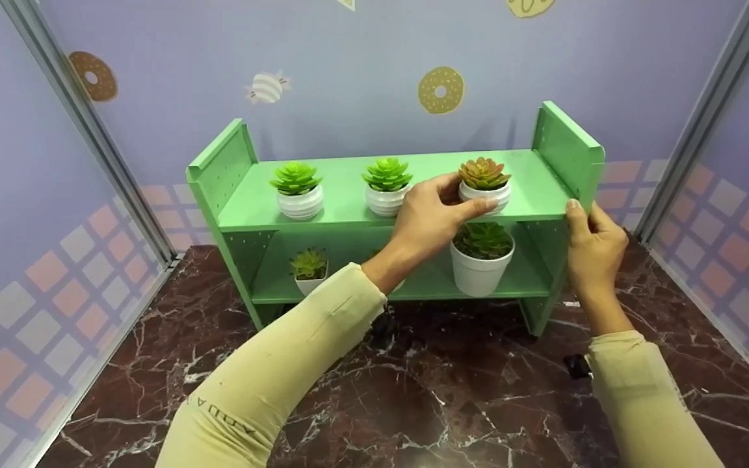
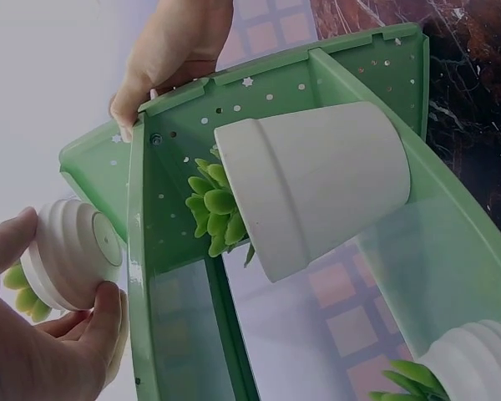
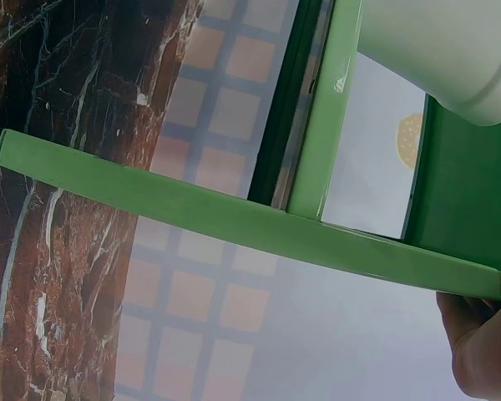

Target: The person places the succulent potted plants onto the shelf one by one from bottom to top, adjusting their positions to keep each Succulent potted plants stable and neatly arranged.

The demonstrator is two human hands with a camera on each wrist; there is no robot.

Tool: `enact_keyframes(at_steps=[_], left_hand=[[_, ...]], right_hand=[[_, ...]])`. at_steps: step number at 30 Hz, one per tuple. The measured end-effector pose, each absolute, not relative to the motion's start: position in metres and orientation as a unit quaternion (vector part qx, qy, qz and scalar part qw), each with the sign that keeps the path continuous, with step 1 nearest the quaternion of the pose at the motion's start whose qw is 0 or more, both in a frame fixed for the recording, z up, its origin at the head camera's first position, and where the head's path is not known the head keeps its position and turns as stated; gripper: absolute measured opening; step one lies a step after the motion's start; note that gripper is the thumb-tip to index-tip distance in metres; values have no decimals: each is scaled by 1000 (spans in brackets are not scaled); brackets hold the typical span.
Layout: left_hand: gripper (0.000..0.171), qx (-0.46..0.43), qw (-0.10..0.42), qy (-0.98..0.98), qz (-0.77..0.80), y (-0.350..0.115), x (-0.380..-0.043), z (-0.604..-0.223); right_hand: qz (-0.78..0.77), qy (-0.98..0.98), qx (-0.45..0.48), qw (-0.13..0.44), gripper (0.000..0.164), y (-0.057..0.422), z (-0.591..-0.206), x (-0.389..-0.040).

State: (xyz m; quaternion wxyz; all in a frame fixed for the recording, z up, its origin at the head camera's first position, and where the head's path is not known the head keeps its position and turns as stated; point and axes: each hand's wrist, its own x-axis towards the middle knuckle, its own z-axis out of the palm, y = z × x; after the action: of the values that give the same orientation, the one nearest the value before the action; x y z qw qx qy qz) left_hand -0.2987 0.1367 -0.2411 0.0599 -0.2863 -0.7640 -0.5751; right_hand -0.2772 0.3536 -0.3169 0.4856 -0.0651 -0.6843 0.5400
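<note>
My left hand grips a small white ribbed pot with a reddish-green succulent, thumb at its front and fingers around its far side. In the left wrist view this pot is pinched between thumb and fingers, its base showing, just off the upper board's edge. My right hand holds the right side panel of the green two-tier shelf, thumb on its front edge. Two matching white pots with bright green succulents stand on the upper board, left of the held one.
On the lower board are a large white pot with a dark green succulent, a small square pot at the left, and another pot mostly hidden by my left arm. The shelf stands on a dark red marbled surface, with patterned walls around.
</note>
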Motion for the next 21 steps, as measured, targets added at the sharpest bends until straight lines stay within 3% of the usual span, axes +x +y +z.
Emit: enact_keyframes(at_steps=[10, 21], left_hand=[[49, -281, 53, -775, -563, 140, -304, -243], [44, -266, 53, -821, -503, 142, -304, -236]], right_hand=[[533, -684, -58, 494, 27, 349, -313, -273], [538, -682, -59, 492, 25, 368, -333, -293]])
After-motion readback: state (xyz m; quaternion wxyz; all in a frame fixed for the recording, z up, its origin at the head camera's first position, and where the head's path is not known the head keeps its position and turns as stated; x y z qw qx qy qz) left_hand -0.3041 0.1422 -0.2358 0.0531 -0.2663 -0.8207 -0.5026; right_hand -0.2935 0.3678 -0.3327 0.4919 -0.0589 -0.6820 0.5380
